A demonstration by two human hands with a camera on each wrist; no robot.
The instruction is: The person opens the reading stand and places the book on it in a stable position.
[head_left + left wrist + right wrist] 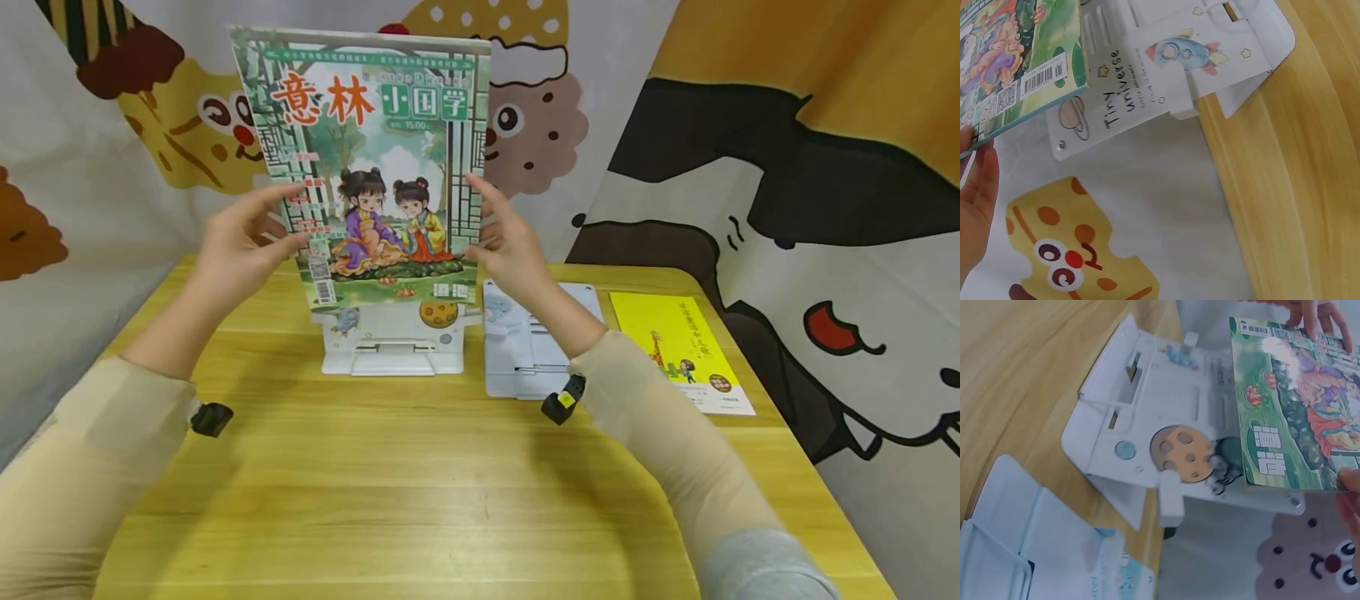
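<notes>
Both hands hold up a green illustrated magazine [390,208] by its side edges. My left hand [243,237] pinches its left edge between thumb and fingers. My right hand [510,237] pinches the right edge the same way. Just behind and below the magazine, a white book stand [393,333] stands upright on the table; the magazine covers most of it in the head view. In the left wrist view the stand [1147,87] shows "Tiny universe" lettering and a rocket. The right wrist view shows the magazine [1291,412] apart from the stand [1166,419], in front of its panel.
A second, pale blue book stand [510,350] lies folded flat to the right of the upright one. Further right lies a yellow book [675,342], partly behind my right forearm. A cartoon-patterned curtain [637,200] hangs along the back of the wooden table [397,492].
</notes>
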